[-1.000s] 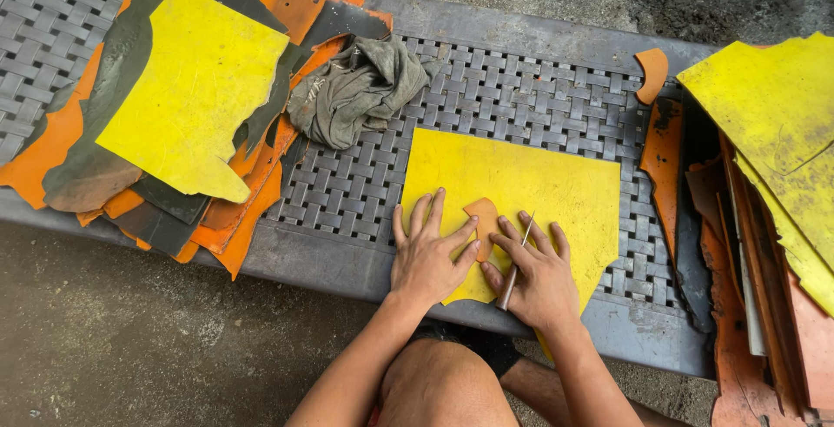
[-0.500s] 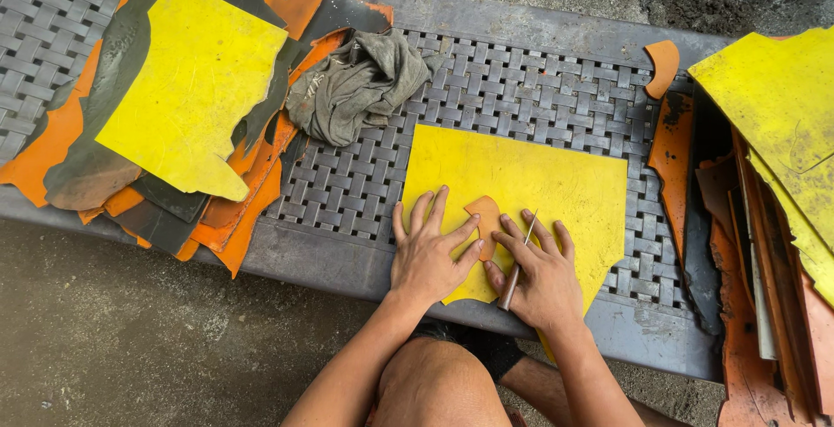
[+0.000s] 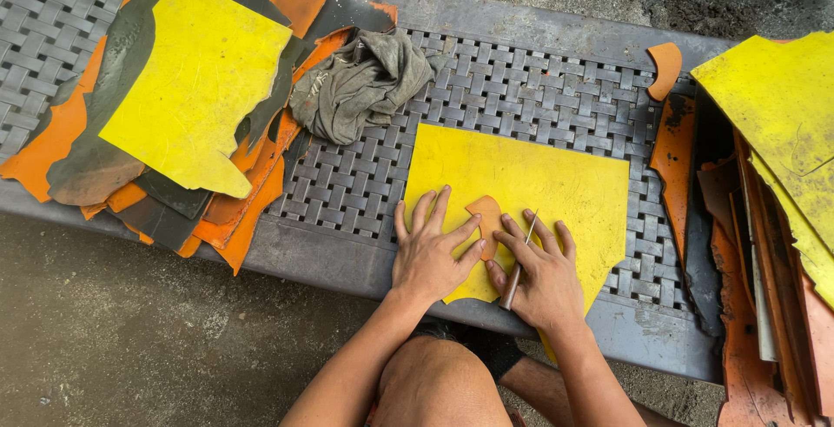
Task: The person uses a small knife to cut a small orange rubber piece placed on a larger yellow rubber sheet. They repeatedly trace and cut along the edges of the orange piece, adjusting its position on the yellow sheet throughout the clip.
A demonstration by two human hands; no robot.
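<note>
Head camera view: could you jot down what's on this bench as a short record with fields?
Surface: woven metal bench
Left hand: flat, pinning a small tan template on a yellow sheet
Right hand: holding a thin metal tool at the template's edge
Left pile: yellow, orange and dark sheets
Middle: crumpled grey rag
Right pile: yellow and orange offcuts

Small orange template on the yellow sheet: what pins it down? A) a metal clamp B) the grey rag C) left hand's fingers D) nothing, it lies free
C: the left hand presses its fingers on the small orange template lying on the yellow sheet; the right hand holds a thin tool beside it.
</note>
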